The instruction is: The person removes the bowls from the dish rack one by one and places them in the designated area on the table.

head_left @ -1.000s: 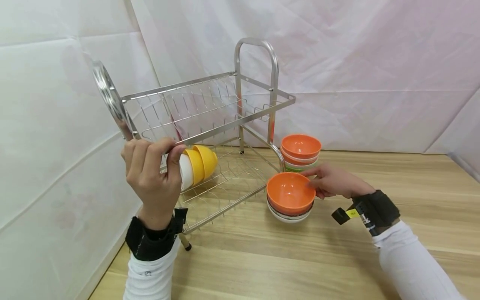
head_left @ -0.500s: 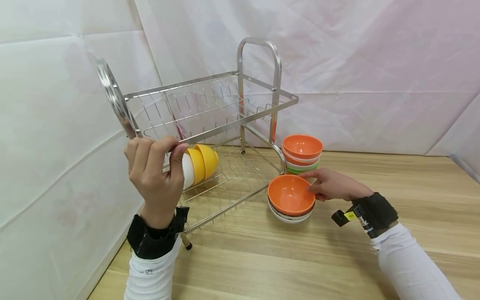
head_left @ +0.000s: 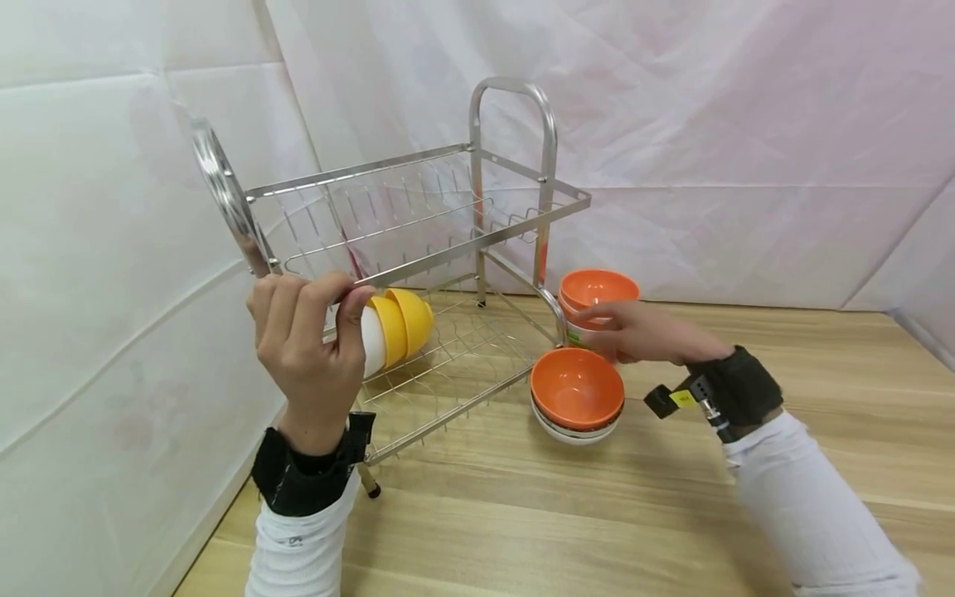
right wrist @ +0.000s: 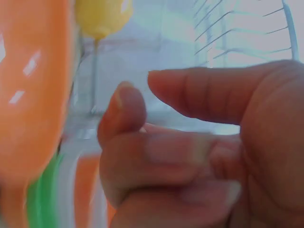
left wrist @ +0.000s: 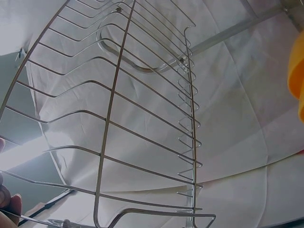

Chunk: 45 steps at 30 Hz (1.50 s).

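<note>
My left hand (head_left: 309, 356) grips the near corner of the upper tier of a metal two-tier dish rack (head_left: 477, 245); its thumb and fingers pinch the rail. My right hand (head_left: 645, 332) hovers between two bowl stacks, holding nothing. In the right wrist view a gap shows between thumb and index finger, and the other fingers are loosely bent. Just left of and below that hand sits the near stack, an orange bowl (head_left: 577, 385) on top of pale ones. Behind the hand stands the rear stack of orange, white and green bowls (head_left: 599, 288), partly covered by my fingers.
On the rack's lower tier, yellow bowls (head_left: 412, 323) and a white bowl (head_left: 372, 342) stand on their sides, partly behind my left hand. The wooden table (head_left: 597, 514) runs to a pale cloth backdrop (head_left: 746, 166).
My right hand has let go of the near orange bowl's rim and moved up and slightly left, toward the rear stack. The left hand keeps its grip on the rack.
</note>
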Tool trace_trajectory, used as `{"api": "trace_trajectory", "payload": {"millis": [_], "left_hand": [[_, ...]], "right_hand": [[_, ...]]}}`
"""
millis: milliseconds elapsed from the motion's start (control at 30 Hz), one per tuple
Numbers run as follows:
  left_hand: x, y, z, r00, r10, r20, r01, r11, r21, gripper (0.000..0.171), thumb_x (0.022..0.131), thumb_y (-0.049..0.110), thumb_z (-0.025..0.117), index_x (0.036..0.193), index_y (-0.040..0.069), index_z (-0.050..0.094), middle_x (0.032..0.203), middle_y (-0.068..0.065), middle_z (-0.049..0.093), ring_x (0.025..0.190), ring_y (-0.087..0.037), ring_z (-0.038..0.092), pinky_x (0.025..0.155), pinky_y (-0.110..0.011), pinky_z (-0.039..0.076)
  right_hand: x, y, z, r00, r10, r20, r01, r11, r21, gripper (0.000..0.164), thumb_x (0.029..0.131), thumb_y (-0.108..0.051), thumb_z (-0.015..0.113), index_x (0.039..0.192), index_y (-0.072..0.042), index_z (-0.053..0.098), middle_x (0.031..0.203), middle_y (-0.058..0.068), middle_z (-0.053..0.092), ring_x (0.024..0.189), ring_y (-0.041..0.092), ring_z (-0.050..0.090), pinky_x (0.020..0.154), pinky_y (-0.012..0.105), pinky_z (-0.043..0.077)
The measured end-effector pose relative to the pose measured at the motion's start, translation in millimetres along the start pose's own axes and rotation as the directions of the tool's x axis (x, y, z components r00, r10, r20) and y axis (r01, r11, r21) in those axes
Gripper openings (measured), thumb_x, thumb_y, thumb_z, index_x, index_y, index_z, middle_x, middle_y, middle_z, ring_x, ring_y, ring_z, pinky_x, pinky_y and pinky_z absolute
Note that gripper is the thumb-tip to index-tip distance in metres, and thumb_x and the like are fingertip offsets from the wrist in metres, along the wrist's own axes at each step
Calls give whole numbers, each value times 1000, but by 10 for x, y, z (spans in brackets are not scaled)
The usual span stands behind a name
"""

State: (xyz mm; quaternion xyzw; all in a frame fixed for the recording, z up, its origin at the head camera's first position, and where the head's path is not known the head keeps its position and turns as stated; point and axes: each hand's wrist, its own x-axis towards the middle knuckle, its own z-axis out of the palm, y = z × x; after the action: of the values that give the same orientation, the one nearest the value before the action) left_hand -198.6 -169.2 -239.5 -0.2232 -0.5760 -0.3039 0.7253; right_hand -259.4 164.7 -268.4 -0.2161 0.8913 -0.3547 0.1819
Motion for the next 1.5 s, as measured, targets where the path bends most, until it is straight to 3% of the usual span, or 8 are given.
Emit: {"api": "trace_trajectory", "payload": {"millis": [133, 333, 533, 733, 900, 1033, 1200, 1500], "left_hand": [[6, 9, -10, 1000, -3, -2, 3, 1000, 4, 40, 88, 34, 66, 75, -4, 61, 63, -15, 41, 68, -38, 34, 73, -34, 21], [14, 24, -17, 1000, -7, -9, 7, 1000, 3, 40, 88, 34, 66, 75, -3, 61, 63, -15, 41, 68, -38, 34, 73, -34, 21], [6, 19, -17, 1000, -8, 3, 8, 1000, 5, 40, 88, 34, 66, 75, -3, 61, 63, -15, 41, 68, -37, 34, 73, -33, 21], [-6, 15, -19, 1000, -5, 7, 5, 1000, 6, 39, 88, 34, 67, 76, -3, 61, 64, -15, 42, 68, -37, 35, 72, -35, 22], [-1, 26, -21, 1000, -2, 10, 2, 1000, 4, 39, 88, 33, 67, 76, -3, 61, 63, -15, 42, 68, -37, 35, 73, -34, 21], [12, 27, -32, 1000, 2, 12, -3, 1000, 11, 39, 88, 33, 67, 76, -3, 61, 63, -15, 42, 68, -37, 35, 72, -34, 21], [17, 28, -33, 1000, 5, 7, -5, 1000, 3, 38, 88, 33, 67, 76, -3, 62, 63, -14, 42, 67, -37, 34, 70, -38, 22], [22, 13, -13, 1000, 14, 0, -14, 1000, -16, 37, 88, 32, 67, 76, -2, 62, 63, -13, 43, 67, -36, 34, 69, -40, 22]], "right_hand": [[121, -328, 37, 999, -36, -11, 36, 998, -43, 46, 97, -26, 57, 139, -10, 45, 79, 12, 57, 63, 24, 49, 59, 32, 43], [427, -801, 254, 1000, -25, 3, 25, 986, -166, 63, 97, -35, 57, 150, -18, 28, 109, 6, 65, 80, 20, 66, 73, 36, 53], [874, -1029, 531, 999, -10, -35, 8, 998, -63, 66, 96, -26, 59, 151, -10, 24, 117, 16, 61, 78, 22, 67, 68, 28, 54], [1219, -1143, 746, 996, -4, -88, 1, 999, -40, 73, 96, -26, 59, 152, -5, 17, 104, 18, 65, 77, 23, 67, 69, 28, 55], [1392, -1161, 880, 993, 16, -117, -2, 993, 120, 74, 95, -20, 60, 153, -7, 14, 129, 19, 54, 86, 26, 67, 72, 29, 54], [1470, -1191, 999, 996, 8, -89, 11, 978, 208, 76, 94, -13, 59, 153, -10, 11, 127, 19, 52, 91, 28, 64, 72, 29, 53], [1539, -1238, 1116, 994, -55, -94, 69, 986, 152, 69, 91, -5, 58, 148, -4, 19, 103, 15, 55, 74, 22, 57, 64, 29, 51], [1705, -1209, 1159, 994, -51, -101, 63, 990, 124, 57, 90, -4, 60, 138, -3, 29, 107, 15, 51, 81, 23, 58, 64, 31, 54]]}}
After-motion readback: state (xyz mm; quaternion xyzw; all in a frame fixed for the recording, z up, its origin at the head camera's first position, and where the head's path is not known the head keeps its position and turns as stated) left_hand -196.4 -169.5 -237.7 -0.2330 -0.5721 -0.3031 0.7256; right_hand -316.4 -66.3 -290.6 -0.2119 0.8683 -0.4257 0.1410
